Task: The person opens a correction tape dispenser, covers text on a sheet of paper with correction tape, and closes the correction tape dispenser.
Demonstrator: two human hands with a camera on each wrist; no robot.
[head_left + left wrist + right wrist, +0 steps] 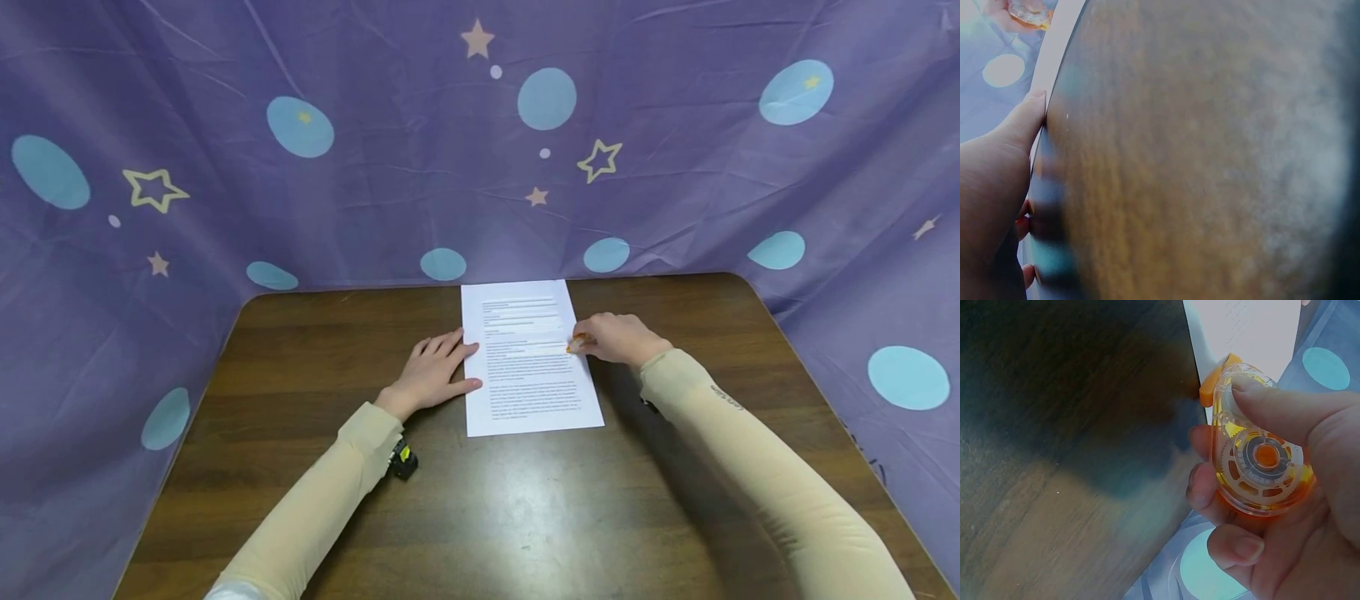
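A printed sheet of paper [532, 400] lies on the brown wooden table [337, 333], its far end by the curtain. Several white strips cover parts of the upper text lines. My left hand [431, 371] rests flat with spread fingers at the sheet's left edge, thumb and a fingertip on the paper. At the right edge, my right hand [618, 339] holds a correction tape dispenser [1263, 456] with a clear body and orange parts. Its orange tip end is at the paper in the head view. In the right wrist view the thumb presses on the dispenser's side, with fingers curled beneath.
A purple curtain [405, 192] with stars and blue ovals hangs behind the table and along both sides. Cameras are strapped at the wrists, the left one [403, 460] showing below the sleeve. Light reflects off the table's near part.
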